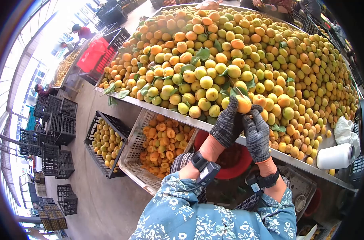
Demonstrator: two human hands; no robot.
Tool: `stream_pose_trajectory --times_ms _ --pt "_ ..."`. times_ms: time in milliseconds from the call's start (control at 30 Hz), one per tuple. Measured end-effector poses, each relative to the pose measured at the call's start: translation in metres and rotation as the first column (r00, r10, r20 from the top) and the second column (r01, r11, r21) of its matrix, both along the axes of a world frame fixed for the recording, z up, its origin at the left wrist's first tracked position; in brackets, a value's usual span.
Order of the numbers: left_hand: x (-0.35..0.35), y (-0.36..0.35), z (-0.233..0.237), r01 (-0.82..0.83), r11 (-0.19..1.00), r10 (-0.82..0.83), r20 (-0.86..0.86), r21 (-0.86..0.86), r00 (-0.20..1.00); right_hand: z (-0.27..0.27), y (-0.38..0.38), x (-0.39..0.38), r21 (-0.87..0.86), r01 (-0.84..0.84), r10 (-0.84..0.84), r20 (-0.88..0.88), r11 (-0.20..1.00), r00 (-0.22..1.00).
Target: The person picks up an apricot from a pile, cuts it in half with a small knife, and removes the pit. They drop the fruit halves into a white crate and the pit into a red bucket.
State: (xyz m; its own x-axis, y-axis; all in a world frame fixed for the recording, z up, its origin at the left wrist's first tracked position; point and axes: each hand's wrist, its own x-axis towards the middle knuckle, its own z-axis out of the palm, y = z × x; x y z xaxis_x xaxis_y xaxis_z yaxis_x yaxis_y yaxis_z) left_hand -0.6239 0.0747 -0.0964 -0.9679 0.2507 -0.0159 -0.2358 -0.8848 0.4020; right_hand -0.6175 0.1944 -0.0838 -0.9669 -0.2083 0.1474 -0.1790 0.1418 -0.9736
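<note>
An orange apricot (244,105) is held up at the near edge of a big heap of apricots (238,52). My left hand (227,124), in a dark grey knitted glove, is closed on its left side. Against the fruit's lower right, the bent fingers of my right hand (257,134), gloved alike, are closed; whether they grip a small tool is hidden. Both hands are above the metal rim (206,126) of the sorting table. Green leaves (203,54) are scattered among the yellow-green and orange fruit.
Below the table stand a pale crate (130,160) of split apricots, a black crate (98,151) of whole ones and a red basin (242,164). A white container (335,156) lies at the table's right end. Black crates (54,120) are stacked left; other people work further off.
</note>
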Motion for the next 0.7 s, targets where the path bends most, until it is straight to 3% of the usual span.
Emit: stream_pose_trajectory --times_ms 33,67,100,133,200,267,367,400,467,500,533,600,633,667,700 --pt "-0.001 -0.001 -0.006 -0.051 0.993 0.055 0.037 -0.109 0.998 -0.001 0.001 -0.001 0.049 0.029 -0.023 -0.111 0.998 0.994" --pt "-0.004 -0.004 -0.013 -0.092 0.971 0.11 0.068 -0.221 0.992 0.0 0.003 -0.001 0.049 0.032 -0.027 -0.106 0.998 0.994" --pt "-0.016 -0.007 -0.033 -0.201 0.885 0.18 -0.091 -0.42 0.98 0.002 0.005 -0.001 0.031 0.02 -0.018 -0.043 0.999 0.999" --pt "-0.018 -0.009 -0.025 -0.197 0.887 0.177 -0.086 -0.418 0.98 0.003 0.007 -0.001 0.013 0.008 -0.008 0.019 1.0 1.0" --pt "-0.013 -0.015 -0.003 -0.366 0.731 0.179 -0.355 -0.575 0.917 0.0 0.006 0.0 0.046 0.023 -0.022 -0.02 0.999 1.0" --pt "-0.014 -0.015 -0.003 -0.339 0.76 0.173 -0.33 -0.555 0.928 0.001 0.006 -0.001 0.059 0.034 -0.03 -0.068 0.998 0.997" --pt "-0.014 -0.017 -0.009 -0.363 0.67 0.174 -0.338 -0.647 0.925 -0.009 0.003 -0.002 0.04 0.063 -0.06 -0.08 0.997 0.995" --pt "-0.018 -0.015 -0.025 -0.362 0.666 0.178 -0.332 -0.652 0.926 -0.017 0.002 -0.003 0.018 0.083 -0.08 -0.122 0.996 0.989" --pt "-0.027 -0.011 -0.047 -0.536 0.624 0.41 -0.346 -0.569 0.844 -0.02 0.004 -0.003 0.056 0.053 -0.044 -0.158 0.997 0.987" --pt "-0.025 -0.011 -0.047 -0.418 0.814 0.411 -0.109 -0.403 0.905 -0.013 0.003 0.001 0.069 0.048 -0.046 -0.034 0.996 0.998" --pt "-0.026 -0.012 -0.037 -0.297 0.946 0.304 0.037 -0.133 0.952 -0.01 0.0 0.003 0.075 0.035 -0.041 0.088 0.997 0.995" --pt "-0.021 -0.005 -0.028 -0.283 0.948 0.292 0.047 -0.143 0.955 -0.018 -0.004 -0.001 0.067 0.084 -0.072 -0.169 0.994 0.983" --pt "-0.017 0.002 -0.024 -0.246 0.954 0.261 0.069 -0.174 0.963 -0.026 -0.003 -0.005 0.079 0.111 -0.092 -0.207 0.991 0.974" --pt "-0.019 0.01 -0.031 -0.238 0.954 0.24 -0.013 -0.183 0.971 -0.018 0.004 -0.007 0.092 0.02 -0.019 -0.02 0.996 1.0" --pt "-0.019 0.012 -0.031 -0.264 0.939 0.267 -0.019 -0.219 0.964 -0.021 0.006 -0.01 0.033 0.019 -0.018 -0.012 0.999 1.0"
